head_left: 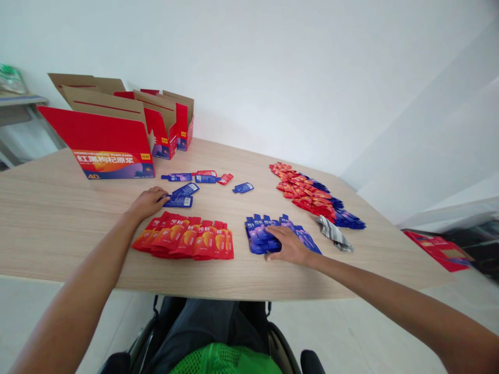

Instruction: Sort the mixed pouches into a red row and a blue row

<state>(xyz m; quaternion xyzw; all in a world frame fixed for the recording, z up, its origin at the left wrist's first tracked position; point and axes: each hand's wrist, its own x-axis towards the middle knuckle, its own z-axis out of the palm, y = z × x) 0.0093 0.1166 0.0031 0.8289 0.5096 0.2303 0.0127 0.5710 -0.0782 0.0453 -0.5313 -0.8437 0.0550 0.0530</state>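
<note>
My left hand (149,203) is at the left of the table, its fingers closed on the near end of a blue pouch (179,201) that lies flat. Another blue pouch (186,189) lies just behind that one. In front of me, an overlapping row of red pouches (187,236) is fanned out. To the right of this row, my right hand (288,245) lies over a fanned group of blue pouches (257,234). Its fingers rest on top and the thumb is at the front edge, with pouches between them.
Open red cartons (117,163) stand at the back left. Loose blue and red pouches, including a single blue one (243,188), lie mid-table. A long heap of red and blue pouches (307,192) is at the right, beside a striped cloth (334,234). Red packaging (436,249) sits beyond the right edge.
</note>
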